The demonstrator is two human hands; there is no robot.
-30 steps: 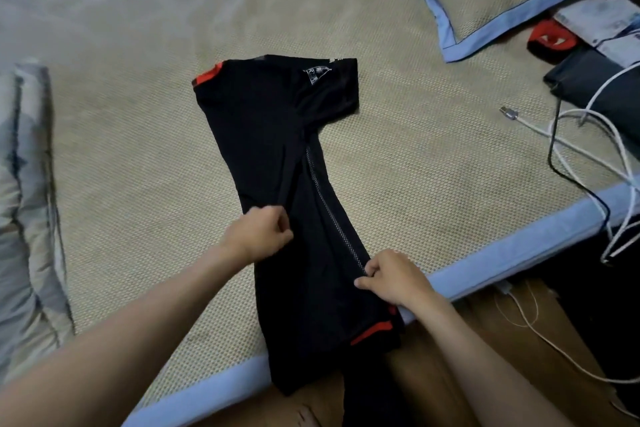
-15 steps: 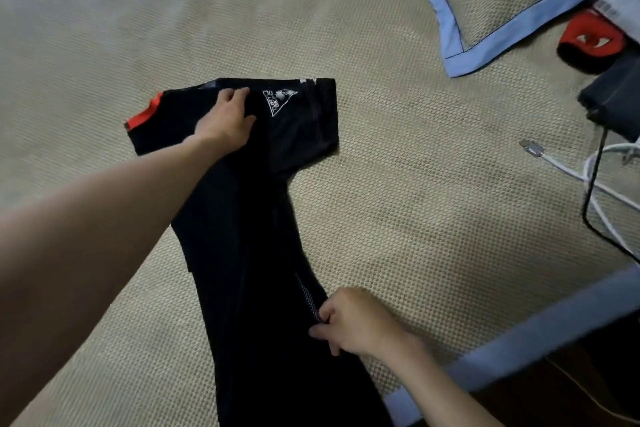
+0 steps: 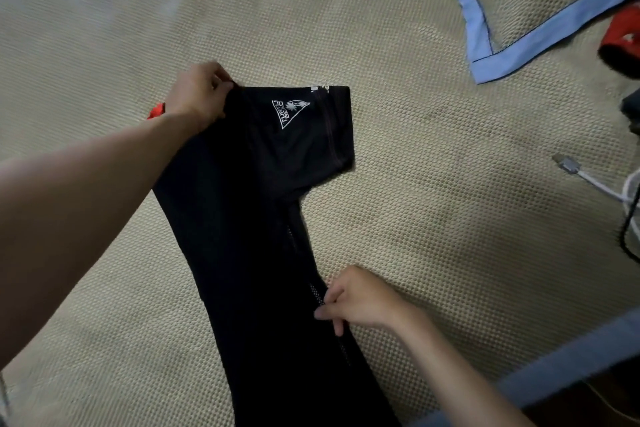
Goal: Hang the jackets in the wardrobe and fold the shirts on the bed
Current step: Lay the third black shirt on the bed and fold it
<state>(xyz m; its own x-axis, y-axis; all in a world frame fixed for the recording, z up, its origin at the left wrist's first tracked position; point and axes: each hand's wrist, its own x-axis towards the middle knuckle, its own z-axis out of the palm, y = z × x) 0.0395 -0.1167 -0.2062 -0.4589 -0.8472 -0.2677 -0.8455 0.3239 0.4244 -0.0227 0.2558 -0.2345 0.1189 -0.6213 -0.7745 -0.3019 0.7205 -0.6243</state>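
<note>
Lying lengthwise on the bed mat [image 3: 433, 218], the black shirt [image 3: 249, 236] looks light and limp — left hand [image 3: 199, 94] pinches its shoulder at 11 o'clock, right hand [image 3: 360, 302] pinches the side seam at 5 o'clock — best gripped at seams.

Both forearms are bare right up to the picture's edge, with no sleeve showing. The left hand [image 3: 199, 94] and the right hand [image 3: 360, 300] are bare too, fingers unadorned.
</note>
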